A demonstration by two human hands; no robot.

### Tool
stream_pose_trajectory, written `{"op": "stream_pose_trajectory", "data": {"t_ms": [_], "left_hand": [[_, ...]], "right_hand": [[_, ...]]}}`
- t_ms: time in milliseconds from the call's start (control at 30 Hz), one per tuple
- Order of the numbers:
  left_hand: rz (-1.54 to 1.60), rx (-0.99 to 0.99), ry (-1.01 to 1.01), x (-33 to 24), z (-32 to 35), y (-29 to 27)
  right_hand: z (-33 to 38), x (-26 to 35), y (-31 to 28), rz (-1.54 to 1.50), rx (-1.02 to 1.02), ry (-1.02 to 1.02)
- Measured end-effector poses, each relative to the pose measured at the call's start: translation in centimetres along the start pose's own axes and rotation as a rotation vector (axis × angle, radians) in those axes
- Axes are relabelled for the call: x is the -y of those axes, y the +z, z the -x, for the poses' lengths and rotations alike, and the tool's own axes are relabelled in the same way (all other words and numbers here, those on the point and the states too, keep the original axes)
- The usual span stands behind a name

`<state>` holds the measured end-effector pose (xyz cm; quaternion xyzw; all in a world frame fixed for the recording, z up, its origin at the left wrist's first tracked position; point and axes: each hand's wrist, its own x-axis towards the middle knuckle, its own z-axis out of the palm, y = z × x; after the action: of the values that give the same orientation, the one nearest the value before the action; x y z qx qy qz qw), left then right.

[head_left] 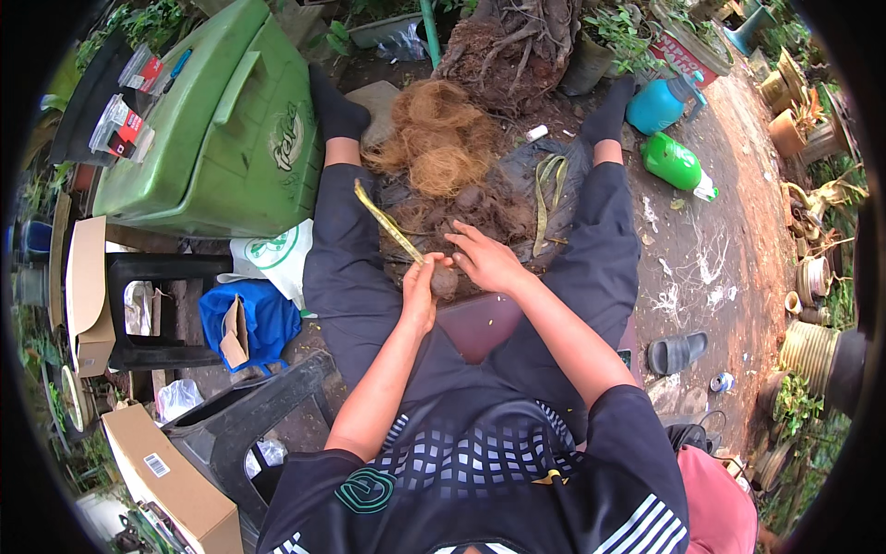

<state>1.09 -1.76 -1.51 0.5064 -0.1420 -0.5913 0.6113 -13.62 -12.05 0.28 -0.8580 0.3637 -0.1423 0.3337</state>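
- Head view: left hand (420, 294) has fingers and thumb pinched around the lower end of a long, narrow yellow-green strip (392, 228), which slants up and away to the left.
- Right hand (486, 261) sits just beside it, fingers loosely spread; I can't make out anything in its grasp.
- Small rounded brown lump (444, 283) lies close under both hands; I can't tell which one supports it.
- Done, by my reading: one strip is up in hand and the lump is in reach. Nothing looks tied or wrapped, though the fingers hide the strip's lower end.
- Left: dark brown clumped fibre (498, 219) lies loose just beyond the hands. Past it, a tangled golden-brown fibre heap (443, 138) seems largely unused.
- A second yellow-green strip, looped (542, 208), lies on the black plastic sheet (574, 166), right of the fibre.
- Further out, I note a big green plastic bin (208, 138) at left, a teal plastic sprayer (653, 108) at right.
- I'd log it as early to midway.
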Motion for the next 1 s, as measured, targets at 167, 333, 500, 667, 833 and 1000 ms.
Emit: {"op": "stream_pose_trajectory", "data": {"t_ms": [167, 333, 500, 667, 833, 1000], "left_hand": [[0.169, -0.017, -0.076, -0.3, -0.1, -0.5], [0.132, -0.015, -0.078, -0.5, 0.3, 0.2], [0.182, 0.080, -0.095, -0.8, 0.8, 0.6], [0.120, 0.110, -0.136, -0.8, 0.6, 0.0], [0.164, 0.155, -0.060, -0.5, 0.8, -0.6], [0.152, 0.155, -0.004, -0.1, 0.9, -0.6]], "right_hand": [[0.5, -1.4, 1.6, 0.094, 0.008, 0.085], [0.8, -1.9, 2.0, 0.184, 0.021, 0.081], [-0.4, -2.7, 1.7, 0.293, -0.024, 0.104], [-0.6, -3.3, 2.2, 0.304, -0.072, 0.138], [-0.7, -3.6, 1.9, 0.288, -0.151, 0.149], [-0.4, -3.0, 1.9, 0.293, -0.204, 0.184]]}}
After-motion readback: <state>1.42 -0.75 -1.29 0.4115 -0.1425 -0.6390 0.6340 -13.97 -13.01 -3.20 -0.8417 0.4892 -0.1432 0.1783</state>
